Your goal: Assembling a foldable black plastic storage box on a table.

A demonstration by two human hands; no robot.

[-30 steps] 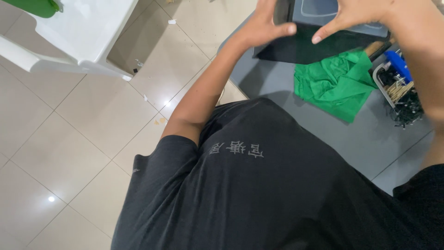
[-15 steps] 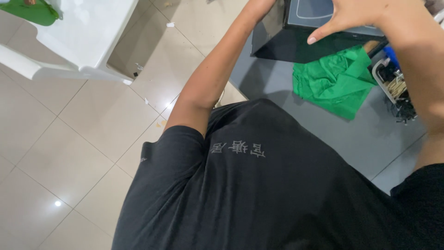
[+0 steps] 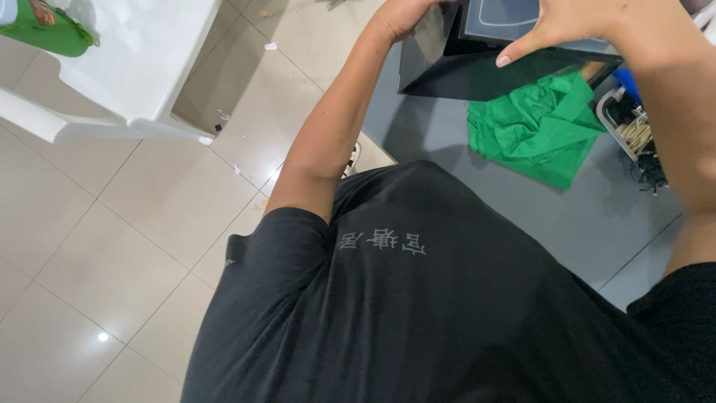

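At the far left a green bottle (image 3: 41,30) lies on a white plastic chair (image 3: 134,67), its top cut off by the frame edge, standing on pale floor tiles (image 3: 112,254) littered with small scraps. Moving right, the left hand (image 3: 406,16) reaches up to the left edge of a black box-like device (image 3: 477,63); its fingers run out of the top of the frame, so I cannot tell how tightly it grips, only that it touches that side. The device sits at the top centre, above a grey mat (image 3: 597,224): dark, flat-sided, with a paler panel outlined by a thin rounded line on its upper face, and its top is cropped away. The right hand (image 3: 567,26) lies over the device's upper right, fingers spread and one fingertip pressed flat on the dark surface. Below it a crumpled green cloth (image 3: 541,134) lies on the mat. At the far right a white basket (image 3: 630,123) of dark tangled items is hard to make out. A dark shirt (image 3: 447,313) fills the foreground.
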